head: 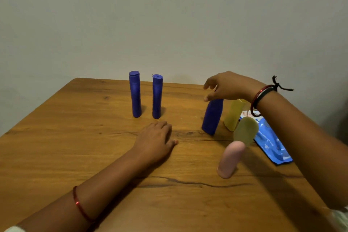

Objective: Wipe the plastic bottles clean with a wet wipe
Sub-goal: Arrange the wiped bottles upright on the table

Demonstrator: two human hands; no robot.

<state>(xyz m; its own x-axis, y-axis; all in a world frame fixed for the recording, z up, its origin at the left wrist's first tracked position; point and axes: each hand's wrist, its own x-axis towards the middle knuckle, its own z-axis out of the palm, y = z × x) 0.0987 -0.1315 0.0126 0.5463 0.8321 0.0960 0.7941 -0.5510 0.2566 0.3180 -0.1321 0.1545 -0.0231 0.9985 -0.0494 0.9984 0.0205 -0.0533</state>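
Two tall blue plastic bottles (135, 94) (157, 97) stand side by side at the back of the wooden table (94, 137). A third blue bottle (212, 117) stands further right, its cap hidden under my right hand (226, 86). That hand hovers on its top with fingers spread and loosely curved, the thumb beside the bottle's shoulder. Behind it stand a yellow bottle (233, 115), an olive bottle (245, 131) and a pink bottle (230, 160). My left hand (155, 137) rests palm down on the table, holding nothing. No loose wipe is visible.
A blue wet-wipe packet (271, 143) lies flat near the table's right edge, partly under my right forearm. A plain wall rises behind the table's far edge. Dark cracks run across the wood in front of me.
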